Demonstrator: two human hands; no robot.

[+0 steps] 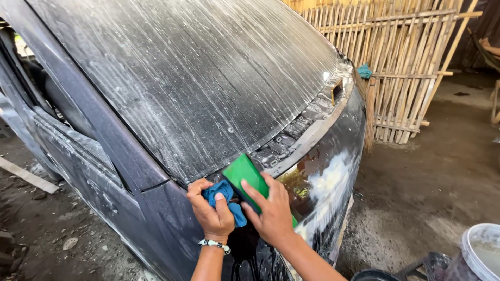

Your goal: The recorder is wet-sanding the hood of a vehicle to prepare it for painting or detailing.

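Note:
A dark car's soapy windshield (pixel 198 83) fills the upper left of the head view, streaked with white suds. At its lower corner my right hand (pixel 271 211) presses a green flat scraper (pixel 245 174) against the car body. Beside it, my left hand (pixel 211 213) is closed around a crumpled blue cloth (pixel 224 195); a beaded bracelet sits on that wrist. The two hands touch each other at the cloth. Below them the glossy dark hood panel (pixel 323 177) carries a patch of white foam.
A bamboo fence (pixel 406 62) stands behind the car at the upper right, with a teal rag (pixel 364 71) hung on it. A white bucket (pixel 482 252) sits at the lower right on the wet concrete floor. The car's side door (pixel 73 151) is at left.

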